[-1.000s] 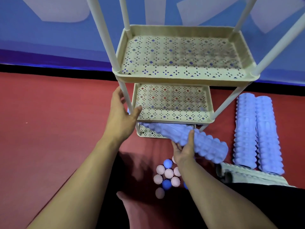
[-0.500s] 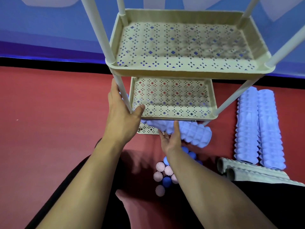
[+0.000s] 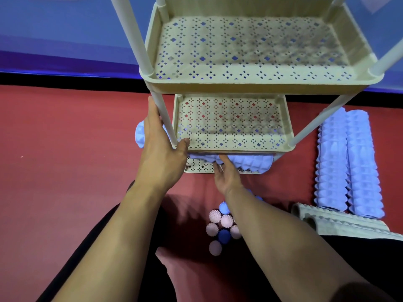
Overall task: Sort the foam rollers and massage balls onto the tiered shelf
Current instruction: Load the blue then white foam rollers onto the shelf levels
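Observation:
A beige tiered shelf (image 3: pixel 250 83) stands on the red floor with its top and middle tiers bare. A blue foam roller (image 3: pixel 250 163) lies across the bottom tier (image 3: pixel 198 167), its left end sticking out behind my left hand (image 3: pixel 161 153). That hand holds the shelf's front-left pole (image 3: pixel 165 118) between thumb and fingers. My right hand (image 3: pixel 226 177) presses its straight fingers against the roller's front side. Several pink and blue spiky massage balls (image 3: pixel 220 225) sit in a cluster on the floor between my forearms.
Two more blue rollers (image 3: pixel 346 162) lie side by side on the floor right of the shelf. Two beige rollers (image 3: pixel 340 223) lie in front of them. A blue wall with a black base strip runs behind the shelf. My knee shows at the bottom.
My right hand has pushed the blue roller leftward and inward, from sticking out at the front right to lying under the middle tier. My left hand stays on the pole.

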A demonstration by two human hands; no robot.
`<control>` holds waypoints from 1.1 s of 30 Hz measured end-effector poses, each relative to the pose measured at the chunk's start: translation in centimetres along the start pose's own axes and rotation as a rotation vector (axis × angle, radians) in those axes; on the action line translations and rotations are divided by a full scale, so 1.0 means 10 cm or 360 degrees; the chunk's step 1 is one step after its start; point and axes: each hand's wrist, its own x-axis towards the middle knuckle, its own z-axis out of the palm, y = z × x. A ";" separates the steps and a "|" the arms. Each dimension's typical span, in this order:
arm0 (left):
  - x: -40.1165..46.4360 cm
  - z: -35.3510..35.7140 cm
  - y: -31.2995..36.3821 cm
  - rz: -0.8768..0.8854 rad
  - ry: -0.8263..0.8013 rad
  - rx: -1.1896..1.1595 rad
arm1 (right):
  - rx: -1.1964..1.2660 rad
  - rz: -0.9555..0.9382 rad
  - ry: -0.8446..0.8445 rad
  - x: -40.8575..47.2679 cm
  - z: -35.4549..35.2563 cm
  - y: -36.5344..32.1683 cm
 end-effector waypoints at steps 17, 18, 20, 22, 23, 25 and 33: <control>-0.01 -0.11 -0.75 -0.0731 0.0044 0.0108 | -0.1128 -0.0160 -0.0137 -0.13 -0.58 -0.74; 0.05 -0.14 -0.90 -0.0876 0.0040 0.0124 | -0.1117 -0.0160 -0.0119 -0.11 -0.63 -0.77; 0.16 -0.19 -1.19 -0.0998 0.0024 0.0142 | -0.1060 -0.0160 -0.0101 -0.08 -0.70 -0.81; 0.24 -0.21 -1.39 -0.0987 -0.0010 0.0136 | -0.0979 -0.0162 -0.0115 -0.05 -0.73 -0.79; 0.28 -0.21 -1.47 -0.0976 -0.0032 0.0137 | -0.0952 -0.0156 -0.0124 -0.03 -0.74 -0.79; 0.35 -0.19 -1.54 -0.0977 -0.0056 0.0113 | -0.0944 -0.0146 -0.0143 -0.01 -0.76 -0.82; 0.60 -0.07 -1.70 -0.0954 -0.0031 -0.0007 | -0.1166 -0.0204 -0.0192 -0.06 -0.82 -1.20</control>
